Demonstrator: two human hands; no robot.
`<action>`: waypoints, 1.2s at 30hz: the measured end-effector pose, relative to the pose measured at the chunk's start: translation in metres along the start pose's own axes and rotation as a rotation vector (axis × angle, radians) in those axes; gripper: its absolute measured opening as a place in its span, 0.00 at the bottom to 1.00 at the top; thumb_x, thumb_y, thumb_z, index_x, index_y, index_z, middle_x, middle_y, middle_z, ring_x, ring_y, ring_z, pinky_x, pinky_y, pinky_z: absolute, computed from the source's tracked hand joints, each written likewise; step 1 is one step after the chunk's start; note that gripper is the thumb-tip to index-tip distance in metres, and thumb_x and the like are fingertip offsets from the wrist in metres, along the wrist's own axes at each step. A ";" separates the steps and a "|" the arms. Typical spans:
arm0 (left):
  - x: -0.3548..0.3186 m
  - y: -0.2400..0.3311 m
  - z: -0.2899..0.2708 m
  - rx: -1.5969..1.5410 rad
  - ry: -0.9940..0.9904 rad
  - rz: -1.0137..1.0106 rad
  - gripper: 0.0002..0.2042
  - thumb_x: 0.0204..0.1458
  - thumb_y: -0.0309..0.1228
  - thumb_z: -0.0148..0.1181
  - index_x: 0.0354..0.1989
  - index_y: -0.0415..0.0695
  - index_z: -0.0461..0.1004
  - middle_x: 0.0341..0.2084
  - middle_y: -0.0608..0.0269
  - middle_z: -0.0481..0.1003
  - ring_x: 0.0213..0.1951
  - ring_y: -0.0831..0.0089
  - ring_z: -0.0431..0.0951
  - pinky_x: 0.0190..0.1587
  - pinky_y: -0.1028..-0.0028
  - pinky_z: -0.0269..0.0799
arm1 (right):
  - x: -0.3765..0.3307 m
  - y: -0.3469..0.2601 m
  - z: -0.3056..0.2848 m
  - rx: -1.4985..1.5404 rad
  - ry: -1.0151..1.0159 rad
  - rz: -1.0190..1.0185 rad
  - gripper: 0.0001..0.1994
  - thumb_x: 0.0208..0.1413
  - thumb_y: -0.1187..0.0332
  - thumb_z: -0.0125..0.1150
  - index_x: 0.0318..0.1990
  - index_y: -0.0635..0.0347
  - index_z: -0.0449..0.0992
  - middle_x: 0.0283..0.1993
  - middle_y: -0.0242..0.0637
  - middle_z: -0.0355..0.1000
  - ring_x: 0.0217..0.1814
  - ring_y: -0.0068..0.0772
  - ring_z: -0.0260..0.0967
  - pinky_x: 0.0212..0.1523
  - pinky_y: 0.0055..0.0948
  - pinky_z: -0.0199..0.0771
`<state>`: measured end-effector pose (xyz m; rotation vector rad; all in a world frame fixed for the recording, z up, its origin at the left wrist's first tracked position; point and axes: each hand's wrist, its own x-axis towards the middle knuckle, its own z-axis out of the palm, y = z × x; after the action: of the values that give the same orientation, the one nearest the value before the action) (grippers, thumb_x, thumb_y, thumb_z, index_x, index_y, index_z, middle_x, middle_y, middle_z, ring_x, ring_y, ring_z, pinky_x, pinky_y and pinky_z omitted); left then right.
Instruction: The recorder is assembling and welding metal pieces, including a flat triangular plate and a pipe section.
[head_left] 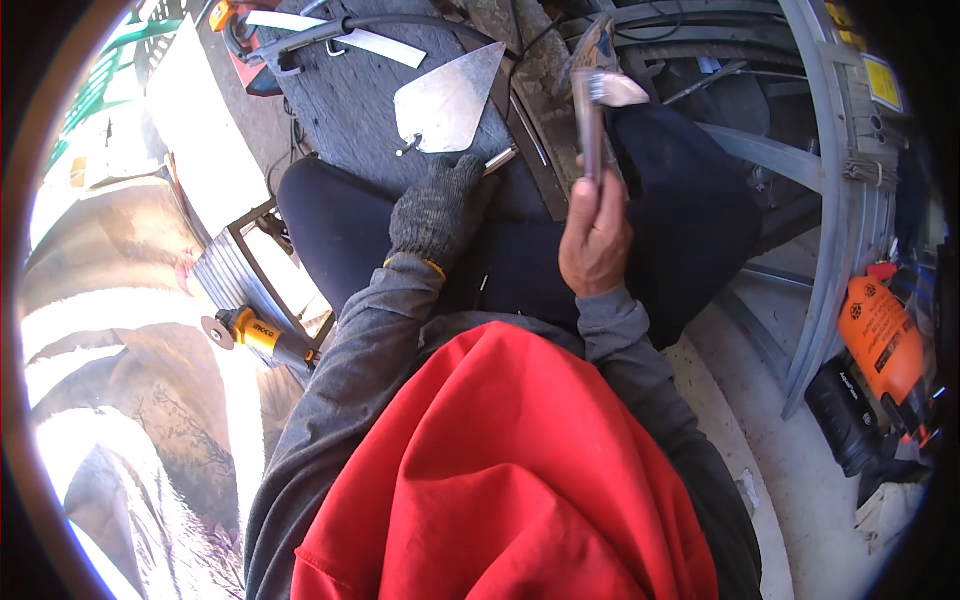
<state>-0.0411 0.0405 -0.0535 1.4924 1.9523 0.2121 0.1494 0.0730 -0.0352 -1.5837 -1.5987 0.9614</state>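
Note:
My left hand [438, 205], in a dark grey knitted glove, rests fingers up on my dark-trousered knee, just below a flat metal trowel blade [450, 98] lying on a dark board [345, 105]. A short metal rod [500, 158] lies by its fingertips. My bare right hand [597, 238] is closed around the handle of a metal hammer-like tool [592, 100], held upright with its head at the top. A red cloth [500, 470] covers my chest.
A yellow and black angle grinder [262, 335] lies on the ground at my left beside a small metal frame [262, 265]. An orange power tool [885, 340] and a black case [848, 415] lie at the right. Curved grey metal bars [835, 180] stand at the upper right.

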 end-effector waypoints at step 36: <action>-0.001 -0.011 0.015 0.117 0.044 0.015 0.15 0.64 0.47 0.53 0.47 0.50 0.73 0.41 0.45 0.77 0.37 0.43 0.82 0.36 0.47 0.77 | -0.008 0.021 0.015 -0.352 -0.415 -0.012 0.15 0.72 0.59 0.49 0.53 0.63 0.68 0.38 0.57 0.75 0.38 0.64 0.75 0.36 0.52 0.74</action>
<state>-0.0408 0.0320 -0.0703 1.5896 2.0189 0.1401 0.1466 0.0639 -0.0604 -1.6747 -2.1580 1.0999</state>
